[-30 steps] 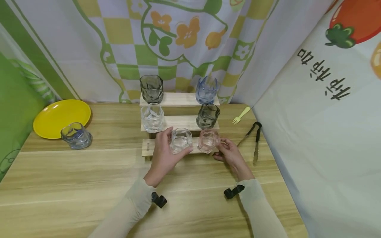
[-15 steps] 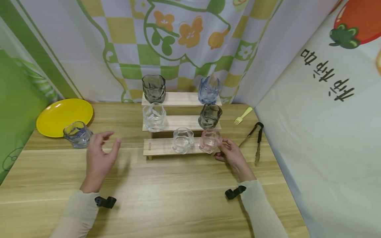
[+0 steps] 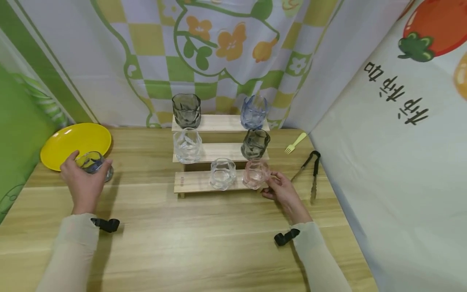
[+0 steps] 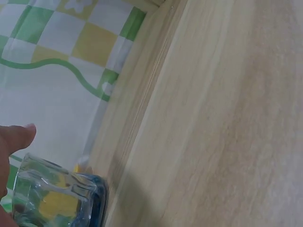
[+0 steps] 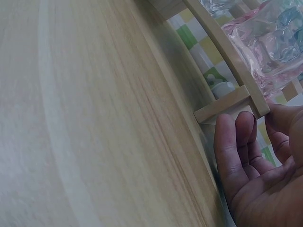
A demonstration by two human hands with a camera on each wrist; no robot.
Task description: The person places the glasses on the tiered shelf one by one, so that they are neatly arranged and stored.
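Observation:
My left hand (image 3: 84, 182) is around a blue-grey glass (image 3: 94, 162) at the left of the table, fingers on its far left side and thumb on the right. In the left wrist view the thumb (image 4: 21, 137) stands apart from this glass (image 4: 57, 194). My right hand (image 3: 286, 194) holds the right end of the lowest step of a three-step wooden rack (image 3: 197, 181). Its fingers (image 5: 227, 142) curl below the board's end (image 5: 259, 104), close to a pink glass (image 3: 255, 174). Left of that glass stands a clear glass (image 3: 222, 174) on the same step.
Upper steps carry a clear glass (image 3: 187, 147), a dark glass (image 3: 255, 144), another dark glass (image 3: 187, 111) and a blue glass (image 3: 254, 112). A yellow plate (image 3: 73, 136) lies behind the left hand. At right lie a small yellow fork (image 3: 295, 143) and black-handled tongs (image 3: 314, 174).
My left hand has left the clear glass on the lowest step and moved left to the blue-grey glass. The right hand has stayed at the rack's end.

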